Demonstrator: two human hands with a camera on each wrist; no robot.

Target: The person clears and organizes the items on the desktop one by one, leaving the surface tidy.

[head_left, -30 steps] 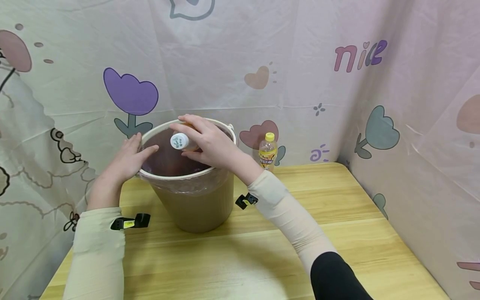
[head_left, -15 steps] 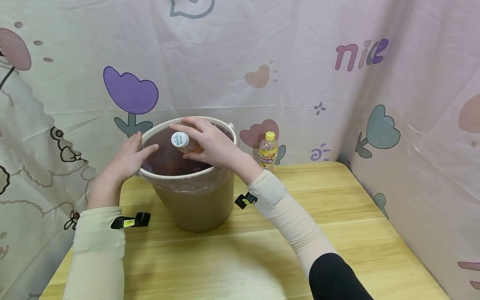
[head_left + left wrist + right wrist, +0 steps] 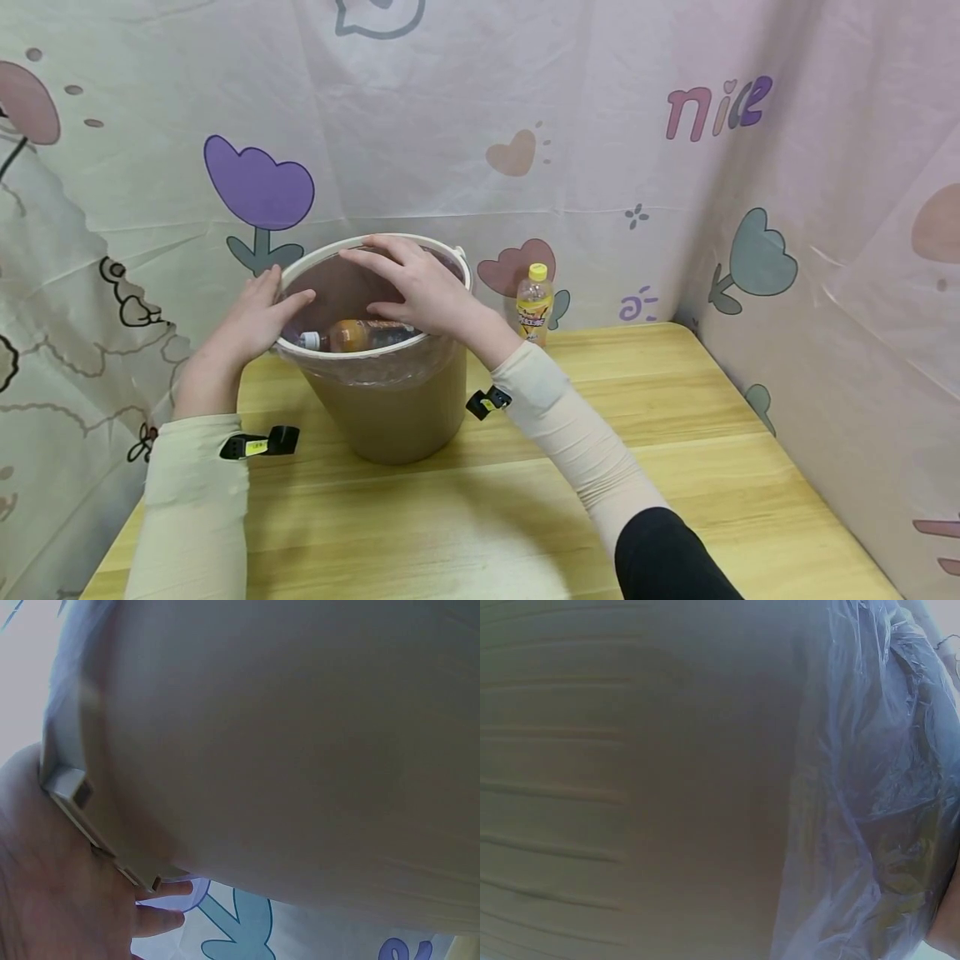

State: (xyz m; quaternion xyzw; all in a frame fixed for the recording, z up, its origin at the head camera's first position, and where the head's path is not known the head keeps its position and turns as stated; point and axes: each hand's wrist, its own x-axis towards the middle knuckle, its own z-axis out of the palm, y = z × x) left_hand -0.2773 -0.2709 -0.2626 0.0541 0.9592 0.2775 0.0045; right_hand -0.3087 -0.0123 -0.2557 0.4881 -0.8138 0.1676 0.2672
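A beige bin (image 3: 386, 417) with a white rim and a clear plastic liner (image 3: 877, 787) stands on the table. Inside it a bottle (image 3: 352, 336) of orange-brown drink with a white cap lies on its side, partly hidden by the near rim. My left hand (image 3: 258, 321) rests at the bin's left rim, thumb reaching over the opening; in the left wrist view the fingers look straight. Over the right part of the opening hovers my right hand (image 3: 420, 287), fingers spread and slightly bent, nothing in its grasp. Only a sliver of it shows in the right wrist view.
A small bottle (image 3: 535, 306) with a yellow cap and yellow label stands upright behind and right of the bin, near the table's back edge. Wooden table (image 3: 600, 450) extends right and forward. Patterned cloth (image 3: 420, 125) hangs at the back and sides.
The white-capped bottle has left my right hand and dropped into the bin, now lying on its side. Both hands have stayed nearly in place.
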